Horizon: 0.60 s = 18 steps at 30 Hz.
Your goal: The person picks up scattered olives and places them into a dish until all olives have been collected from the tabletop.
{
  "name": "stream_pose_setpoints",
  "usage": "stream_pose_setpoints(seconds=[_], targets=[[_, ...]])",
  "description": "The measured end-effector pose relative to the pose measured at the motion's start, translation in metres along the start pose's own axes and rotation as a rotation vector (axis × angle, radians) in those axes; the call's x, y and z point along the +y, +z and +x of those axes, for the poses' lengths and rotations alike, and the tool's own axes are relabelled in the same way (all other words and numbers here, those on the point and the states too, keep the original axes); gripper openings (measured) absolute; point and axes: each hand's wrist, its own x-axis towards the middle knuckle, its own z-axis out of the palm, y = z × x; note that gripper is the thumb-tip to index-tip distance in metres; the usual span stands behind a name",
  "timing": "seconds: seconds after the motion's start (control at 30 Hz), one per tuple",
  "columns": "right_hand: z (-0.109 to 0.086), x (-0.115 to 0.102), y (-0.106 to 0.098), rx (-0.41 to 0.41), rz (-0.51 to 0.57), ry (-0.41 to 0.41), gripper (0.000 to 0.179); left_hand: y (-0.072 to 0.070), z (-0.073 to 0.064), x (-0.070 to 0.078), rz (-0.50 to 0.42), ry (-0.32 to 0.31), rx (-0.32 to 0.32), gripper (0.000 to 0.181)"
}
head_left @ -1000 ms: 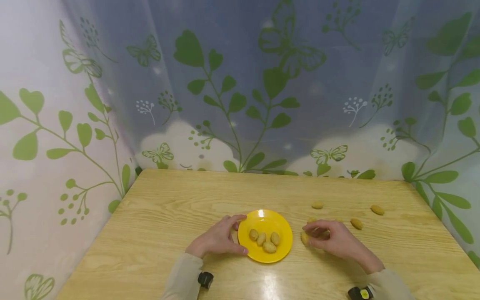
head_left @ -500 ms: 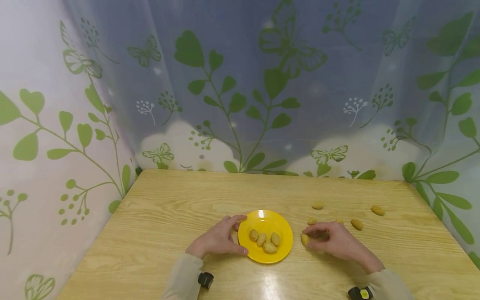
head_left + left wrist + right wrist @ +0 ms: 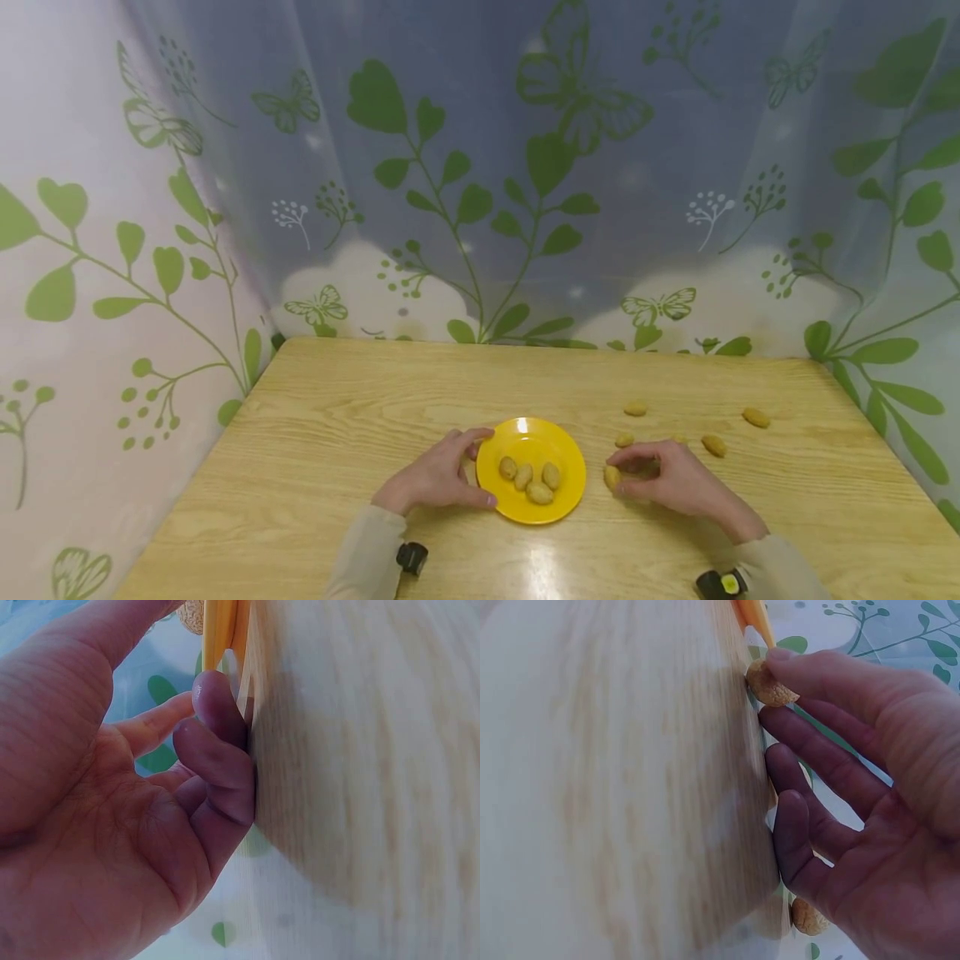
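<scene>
In the head view, a round yellow plate (image 3: 562, 442) stands on the wooden table with several nuts (image 3: 539, 493) in rough tan shells in it. My left hand (image 3: 435, 473) holds the plate's left rim, thumb on the near side and forefinger at the far side. To the right of the plate, my right hand (image 3: 671, 482) pinches another nut (image 3: 612, 477) between thumb and forefinger, low at the tabletop. The right wrist view shows the thumb lying on this wrinkled nut (image 3: 769, 684), while the other fingers rest loosely curled along the table.
Behind and right of the right hand lie more loose nuts, among them one at the back (image 3: 634, 408), one farthest right (image 3: 756, 417) and one nearer the hand (image 3: 713, 446). A patterned curtain (image 3: 480, 208) encloses the table (image 3: 360, 392).
Very little differs. The nut at my right fingertips has shifted slightly to the right, and a nut beyond that hand shows more fully. The left hand and plate stay in place.
</scene>
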Motion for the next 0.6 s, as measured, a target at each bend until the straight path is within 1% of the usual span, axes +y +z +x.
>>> stream_pose_setpoints(seconds=[0.3, 0.4, 0.6], targets=[[0.0, 0.0005, 0.0007, 0.014, -0.011, 0.002, 0.03, -0.0007, 0.0002, 0.0008, 0.008, -0.001, 0.0, 0.093], [0.0001, 0.0006, 0.0009, 0.012, 0.01, 0.003, 0.03, -0.0006, 0.0001, 0.0007, 0.004, -0.001, 0.0, 0.093], [-0.0005, 0.0025, 0.001, 0.005, 0.086, -0.002, 0.029, 0.0003, -0.001, 0.0006, 0.01, -0.007, 0.005, 0.093]])
